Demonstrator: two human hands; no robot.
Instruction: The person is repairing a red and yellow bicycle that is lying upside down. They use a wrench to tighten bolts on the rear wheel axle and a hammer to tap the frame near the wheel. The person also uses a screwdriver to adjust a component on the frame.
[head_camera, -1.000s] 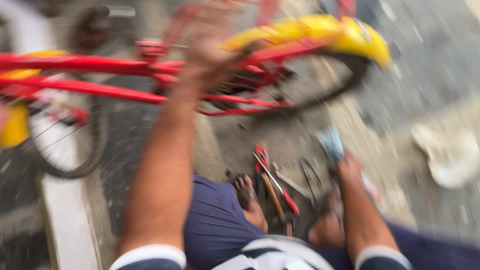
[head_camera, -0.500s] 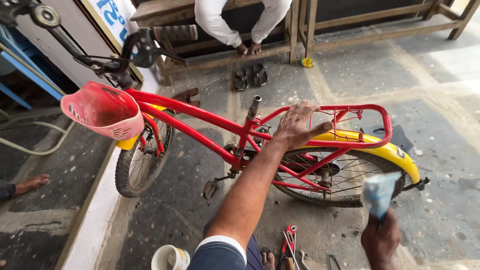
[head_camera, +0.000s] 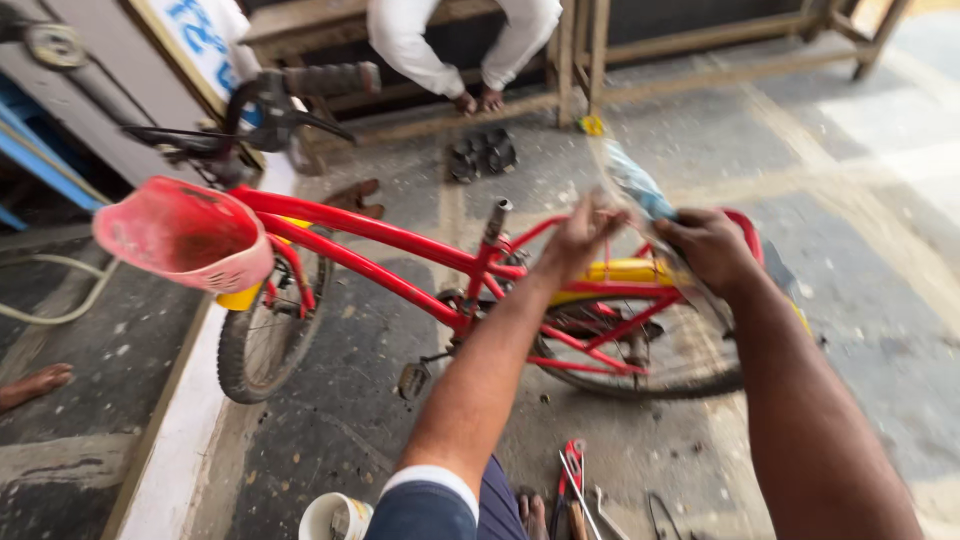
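Head view: both hands, left hand (head_camera: 580, 235) and right hand (head_camera: 712, 245), pinch a blurred bluish packet (head_camera: 635, 190) above the red bicycle (head_camera: 400, 250) rear rack. Best to keep grip tight, pull evenly.

The person's two forearms were bare up to the hands, left hand (head_camera: 580, 235) and right hand (head_camera: 712, 248) uncovered, without rings or watch. At lower centre of the frame, the left arm wore a short navy-blue sleeve (head_camera: 420, 510) edged with a white band.
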